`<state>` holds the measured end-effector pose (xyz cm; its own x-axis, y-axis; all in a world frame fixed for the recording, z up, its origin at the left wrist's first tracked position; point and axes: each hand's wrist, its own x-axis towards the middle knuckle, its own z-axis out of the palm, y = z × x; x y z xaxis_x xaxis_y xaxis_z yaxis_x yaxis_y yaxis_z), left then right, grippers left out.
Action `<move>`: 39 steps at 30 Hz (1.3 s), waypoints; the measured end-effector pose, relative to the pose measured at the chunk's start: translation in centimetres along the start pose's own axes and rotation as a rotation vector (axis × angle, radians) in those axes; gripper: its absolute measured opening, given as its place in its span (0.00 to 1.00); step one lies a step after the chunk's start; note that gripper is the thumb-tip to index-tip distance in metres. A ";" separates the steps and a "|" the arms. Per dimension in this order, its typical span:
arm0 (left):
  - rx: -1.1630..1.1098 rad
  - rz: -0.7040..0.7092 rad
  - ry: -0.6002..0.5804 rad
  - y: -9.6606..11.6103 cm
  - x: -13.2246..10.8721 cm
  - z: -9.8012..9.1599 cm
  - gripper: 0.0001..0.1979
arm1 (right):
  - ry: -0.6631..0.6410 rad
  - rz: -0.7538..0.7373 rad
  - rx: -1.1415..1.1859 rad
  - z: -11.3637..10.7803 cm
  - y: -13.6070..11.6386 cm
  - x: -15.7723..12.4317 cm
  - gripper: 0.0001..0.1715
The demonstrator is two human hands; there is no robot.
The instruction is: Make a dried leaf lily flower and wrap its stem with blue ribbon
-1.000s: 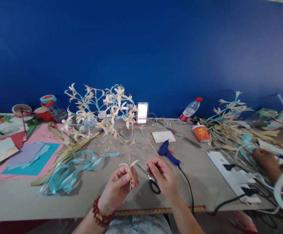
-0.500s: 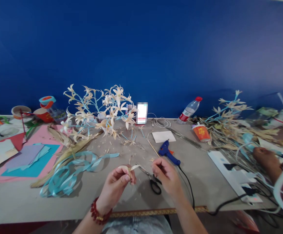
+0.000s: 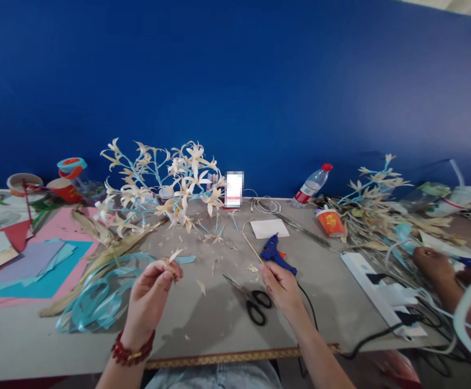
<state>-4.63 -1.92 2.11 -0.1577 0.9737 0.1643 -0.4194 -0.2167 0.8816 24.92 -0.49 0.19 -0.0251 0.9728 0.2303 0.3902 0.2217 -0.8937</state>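
Note:
My left hand (image 3: 152, 289), raised above the table, pinches a small pale flower of dried husk petals (image 3: 174, 256) between thumb and fingers. My right hand (image 3: 281, 283) has its fingers closed at the near end of a thin wooden stick (image 3: 251, 247). Right behind those fingers lies a blue glue gun (image 3: 275, 251) with an orange trigger; part of its handle is covered by my hand. Black-handled scissors (image 3: 255, 305) rest on the table between my hands, blades pointing away to the left. Scraps of husk (image 3: 201, 287) lie around them.
Husk flowers on blue stems (image 3: 187, 178) stand at the back. Blue ribbon (image 3: 93, 302) and coloured paper (image 3: 65, 275) lie left. At right are a power strip (image 3: 375, 292), an orange cup (image 3: 330, 222), a bottle (image 3: 312, 185) and another person's hand (image 3: 432, 265).
My left hand has moved left with the flower, away from the scissors. My right hand has moved forward to the wooden stick, uncovering the scissors' handles. The view has shifted slightly.

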 end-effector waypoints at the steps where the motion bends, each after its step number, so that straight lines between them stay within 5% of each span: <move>1: 0.002 -0.009 0.000 -0.1 -0.1 0.0 0.08 | -0.014 -0.003 -0.040 0.1 -0.1 0.1 0.23; 6: -0.002 -0.035 -0.057 -0.7 -0.8 0.7 0.07 | -0.120 -0.066 -0.216 0.9 -0.7 0.3 0.16; 12: 0.022 -0.027 -0.125 -0.8 -1.2 0.8 0.07 | -0.124 -0.160 -0.539 1.1 -0.3 0.6 0.28; 16: -0.005 -0.020 -0.168 -1.0 -1.3 1.1 0.06 | -0.239 -0.211 -0.520 1.2 -0.3 0.2 0.13; 22: -0.038 -0.031 -0.206 -1.1 -1.3 1.9 0.06 | -0.156 -0.224 -0.716 -0.8 -0.4 0.5 0.21; 24: -0.044 -0.040 -0.202 -1.2 -1.4 2.2 0.06 | -0.149 -0.295 -0.813 -2.3 0.4 1.2 0.15; 27: -0.057 -0.065 -0.207 -1.6 -1.7 2.6 0.06 | 0.009 -0.163 -0.923 -4.3 2.7 2.1 0.24; 32: -0.053 -0.107 -0.223 -1.9 -2.2 3.4 0.07 | 0.048 0.004 -0.623 -5.7 6.3 2.5 0.19; 39: -0.067 -0.169 -0.205 -2.0 -2.4 4.2 0.08 | 0.123 0.064 -0.247 -6.7 6.4 3.7 0.19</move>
<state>0.36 -3.48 1.78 0.1006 0.9889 0.1094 -0.4837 -0.0475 0.8739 33.52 4.05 -2.11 0.1132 0.9654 0.2350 0.6001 0.1220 -0.7905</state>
